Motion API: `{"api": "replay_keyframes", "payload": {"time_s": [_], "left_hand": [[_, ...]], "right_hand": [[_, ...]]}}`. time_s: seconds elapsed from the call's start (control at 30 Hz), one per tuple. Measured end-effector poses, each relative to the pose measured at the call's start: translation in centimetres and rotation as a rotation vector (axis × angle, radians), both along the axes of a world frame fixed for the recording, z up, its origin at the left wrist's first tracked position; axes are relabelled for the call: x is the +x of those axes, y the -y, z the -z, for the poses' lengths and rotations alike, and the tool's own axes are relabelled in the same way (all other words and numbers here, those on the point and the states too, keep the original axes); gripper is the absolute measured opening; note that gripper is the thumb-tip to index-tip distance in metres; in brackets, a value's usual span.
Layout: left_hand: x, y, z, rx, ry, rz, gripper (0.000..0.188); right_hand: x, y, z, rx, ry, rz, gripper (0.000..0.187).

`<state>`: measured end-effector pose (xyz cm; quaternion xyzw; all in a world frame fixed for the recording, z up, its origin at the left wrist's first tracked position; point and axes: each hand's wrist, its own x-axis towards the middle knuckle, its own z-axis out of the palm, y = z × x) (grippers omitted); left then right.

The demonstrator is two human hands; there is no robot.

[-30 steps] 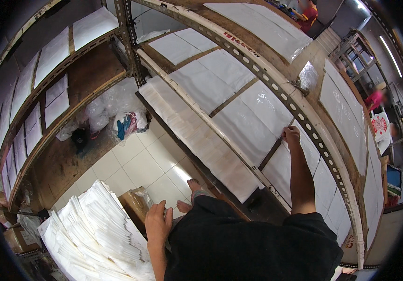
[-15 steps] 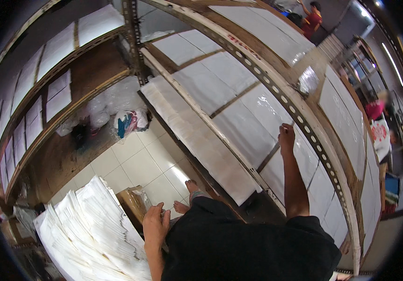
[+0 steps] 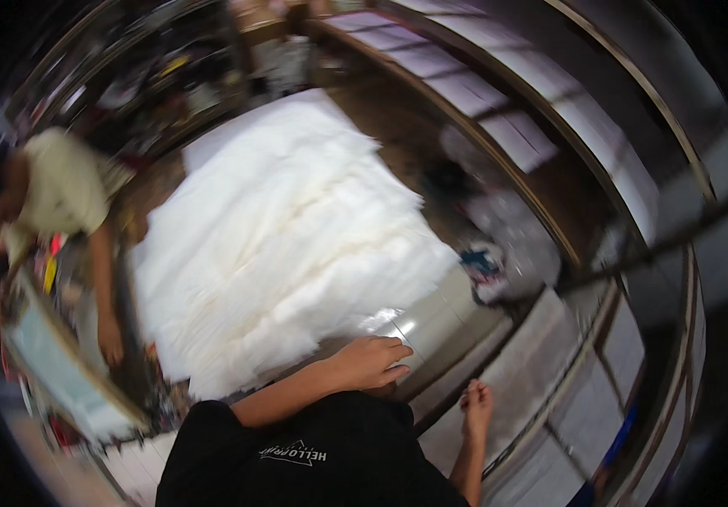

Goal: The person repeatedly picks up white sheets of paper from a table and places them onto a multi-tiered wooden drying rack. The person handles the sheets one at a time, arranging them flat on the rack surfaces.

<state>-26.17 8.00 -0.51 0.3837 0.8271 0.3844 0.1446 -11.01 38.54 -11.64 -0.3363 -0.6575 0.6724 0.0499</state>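
My left hand (image 3: 372,362) is held out in front of my body, fingers loosely stretched and thumb apart, with nothing in it. It hovers at the near right edge of a large, ragged pile of white sheets (image 3: 288,228); I see no clear contact. My right hand (image 3: 476,397) is lower right, fingers curled together, above a long pale sheet-covered strip (image 3: 516,372) along the rack. Whatever is between those fingers, if anything, is too small and blurred to name.
At the left a person in a pale yellow shirt (image 3: 64,182) leans beside a framed pale green panel (image 3: 68,363). Shelves with white sheets (image 3: 465,89) run along the upper right. Plastic bags (image 3: 516,237) lie below them. More rack boards with pale sheets (image 3: 584,406) stand lower right.
My view has swung left, bringing the white pile to the centre and the person into sight. My right hand has come away from the rack's sheets; my left now reaches across my front.
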Motion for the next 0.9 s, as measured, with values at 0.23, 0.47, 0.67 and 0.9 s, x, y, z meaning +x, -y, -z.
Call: {"api": "replay_keyframes", "payload": {"time_s": [0.23,0.47,0.67,0.9], "left_hand": [[3.1,6.2,-1.6,0.12,0.164,-0.405,0.029],[3.1,9.2,-3.5,0.178,0.017,-0.678,0.026],[2.4,10.4,-4.9,0.17,-0.012,-0.76,0.027],[1.5,11.1,-7.0,0.136,-0.145,-0.853,0.025]], "right_hand": [[-4.9,3.1,4.2,-0.124,0.152,-0.388,0.016],[-8.9,1.4,5.2,-0.12,0.156,-0.434,0.014],[-9.4,0.2,6.5,-0.152,0.13,-0.464,0.01],[-8.8,1.3,6.9,-0.127,0.202,-0.449,0.012]]}}
